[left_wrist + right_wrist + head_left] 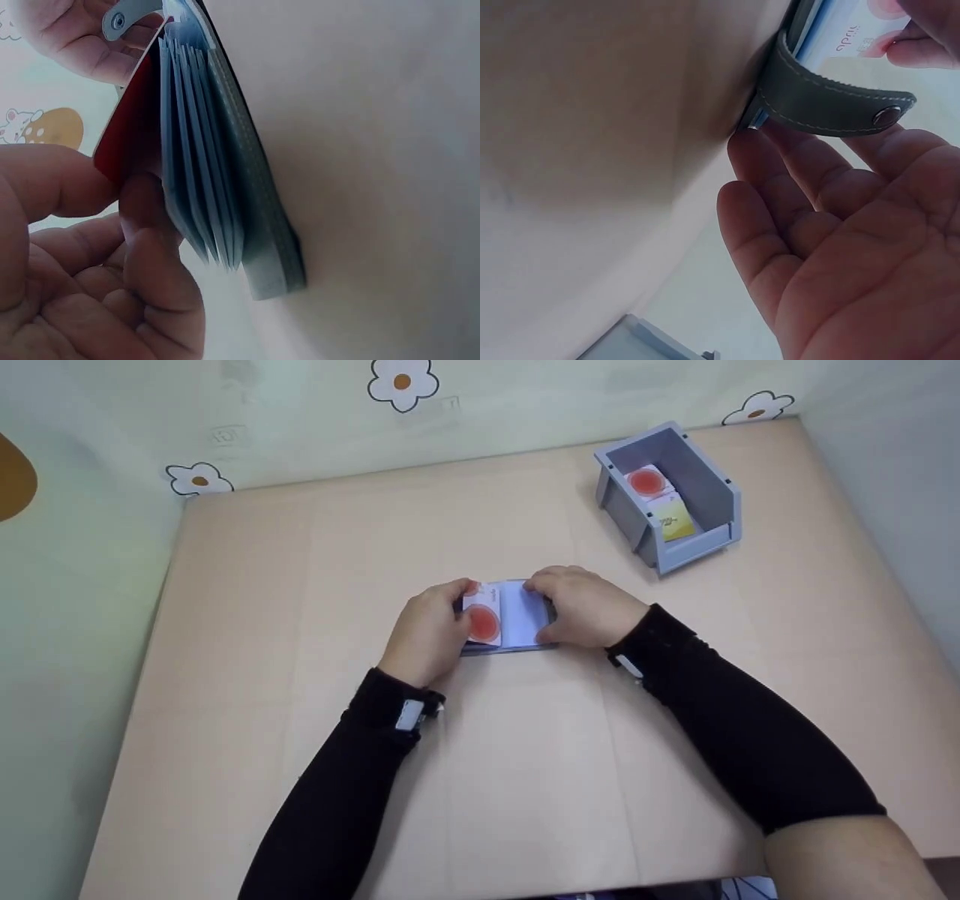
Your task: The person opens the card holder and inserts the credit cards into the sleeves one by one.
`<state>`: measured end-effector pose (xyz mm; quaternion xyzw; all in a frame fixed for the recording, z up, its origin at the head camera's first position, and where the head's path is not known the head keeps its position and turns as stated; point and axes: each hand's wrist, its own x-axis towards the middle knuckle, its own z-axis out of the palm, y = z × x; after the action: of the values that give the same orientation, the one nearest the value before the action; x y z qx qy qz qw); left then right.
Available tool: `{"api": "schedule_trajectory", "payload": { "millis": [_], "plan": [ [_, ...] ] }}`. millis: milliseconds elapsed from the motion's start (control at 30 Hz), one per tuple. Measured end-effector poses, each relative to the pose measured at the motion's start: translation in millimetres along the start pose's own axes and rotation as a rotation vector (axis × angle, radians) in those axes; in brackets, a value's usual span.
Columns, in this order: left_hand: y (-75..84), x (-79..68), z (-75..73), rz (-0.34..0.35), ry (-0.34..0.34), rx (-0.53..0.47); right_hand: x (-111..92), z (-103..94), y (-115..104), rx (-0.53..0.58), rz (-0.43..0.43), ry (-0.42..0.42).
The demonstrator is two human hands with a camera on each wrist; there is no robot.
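An open card holder [274, 262] with a dark stitched cover and several plastic sleeves [191, 142] lies on the table between both hands. My left hand [427, 626] pinches a white card [484, 616] with a red circle, over the holder's left side. In the left wrist view the card stands tilted away from the sleeves. With thumb and fingers at opposite edges, my right hand [589, 604] holds the holder's right side, where a pale blue page [523, 615] shows. The holder's snap strap [832, 105] sticks out beside the right fingers [769, 169].
A grey plastic bin [694, 551] stands at the back right of the table [375, 532]. Inside it lie a card with a red circle [646, 482] and a yellow card [673, 519]. Walls [300, 427] with flower drawings border the table.
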<state>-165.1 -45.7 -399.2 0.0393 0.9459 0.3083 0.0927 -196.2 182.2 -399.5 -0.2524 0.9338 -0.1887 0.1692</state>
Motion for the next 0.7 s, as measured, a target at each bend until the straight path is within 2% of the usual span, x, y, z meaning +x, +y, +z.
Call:
{"api": "schedule_trajectory", "payload": {
  "millis": [200, 467, 700],
  "plan": [
    [-0.8, 0.5, 0.6, -0.001, -0.011, 0.016, -0.7, -0.7, -0.9, -0.004, -0.004, 0.002],
    [-2.4, 0.8, -0.5, 0.01, 0.014, 0.029, -0.9, -0.6, -0.9, -0.006, -0.018, 0.009],
    [2.7, 1.0, -0.6, -0.003, 0.003, 0.018, -0.7, 0.0, -0.6, -0.005, -0.016, 0.006]
  ]
}}
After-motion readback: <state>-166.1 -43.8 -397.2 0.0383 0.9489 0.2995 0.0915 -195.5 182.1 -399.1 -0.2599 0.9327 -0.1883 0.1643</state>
